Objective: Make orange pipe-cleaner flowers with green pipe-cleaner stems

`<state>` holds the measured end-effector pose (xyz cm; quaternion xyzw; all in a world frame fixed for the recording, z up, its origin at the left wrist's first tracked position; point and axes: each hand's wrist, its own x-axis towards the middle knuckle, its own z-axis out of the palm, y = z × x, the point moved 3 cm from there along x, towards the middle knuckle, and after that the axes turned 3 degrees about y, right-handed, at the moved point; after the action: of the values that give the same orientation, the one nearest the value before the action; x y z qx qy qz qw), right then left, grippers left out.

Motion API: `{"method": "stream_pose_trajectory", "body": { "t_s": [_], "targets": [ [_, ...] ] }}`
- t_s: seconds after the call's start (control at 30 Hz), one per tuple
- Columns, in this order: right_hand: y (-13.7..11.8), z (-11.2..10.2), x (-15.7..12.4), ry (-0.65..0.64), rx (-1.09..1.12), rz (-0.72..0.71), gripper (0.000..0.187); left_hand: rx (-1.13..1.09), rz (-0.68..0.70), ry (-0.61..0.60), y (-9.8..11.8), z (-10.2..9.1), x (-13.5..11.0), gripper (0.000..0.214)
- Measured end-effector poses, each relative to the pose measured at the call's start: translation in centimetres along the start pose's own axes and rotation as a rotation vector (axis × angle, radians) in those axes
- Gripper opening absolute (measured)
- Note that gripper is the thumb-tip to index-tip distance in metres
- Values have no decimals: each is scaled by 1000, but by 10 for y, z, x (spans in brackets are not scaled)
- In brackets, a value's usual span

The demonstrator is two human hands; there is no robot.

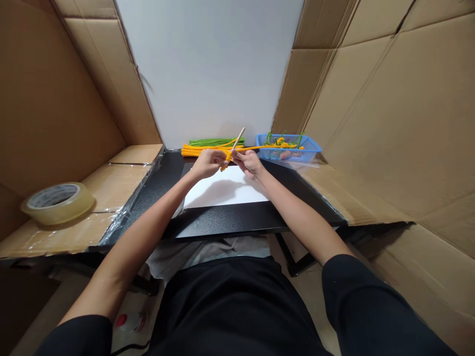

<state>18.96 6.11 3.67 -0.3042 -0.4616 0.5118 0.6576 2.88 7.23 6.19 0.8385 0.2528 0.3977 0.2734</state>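
Observation:
Above a white sheet (226, 190), my left hand (208, 163) is closed on a thin wooden stick (239, 137) that tilts up to the right. An orange pipe cleaner (223, 168) is wound around the stick's lower part. My right hand (251, 164) pinches the orange pipe cleaner close to the stick, and a loose length of it runs off to the right, over the blue basket. The fingertips of both hands nearly meet at the stick and partly hide the coils.
Bundles of orange pipe cleaners (191, 151) and green pipe cleaners (217, 142) lie at the table's back. A blue basket (310, 153) holds orange and green pieces. A tape roll (59, 202) sits on cardboard at left. Cardboard walls (389, 113) stand on both sides.

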Motion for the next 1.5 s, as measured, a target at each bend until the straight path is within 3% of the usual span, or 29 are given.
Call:
{"method": "stream_pose_trajectory", "body": {
  "t_s": [0.37,0.63,0.83,1.07,1.23,1.5],
  "targets": [
    [2,-3,0,6,-9,-15,41,241,58,68,6,-2,-3,11],
    [1,0,-7,-8,72,48,24,571,266,271,23,8,-15,18],
    [-11,0,-13,-101,47,88,24,781,439,135,37,-1,-17,26],
    [-27,-15,-8,-195,-260,87,34,1031,587,-81,35,-8,-16,32],
    [-35,-20,-5,-158,-476,-6,33,1050,546,-194,29,-3,-14,31],
    [-27,-13,-4,-12,-642,-155,30,1068,364,-178,19,4,-13,29]
  ]
}}
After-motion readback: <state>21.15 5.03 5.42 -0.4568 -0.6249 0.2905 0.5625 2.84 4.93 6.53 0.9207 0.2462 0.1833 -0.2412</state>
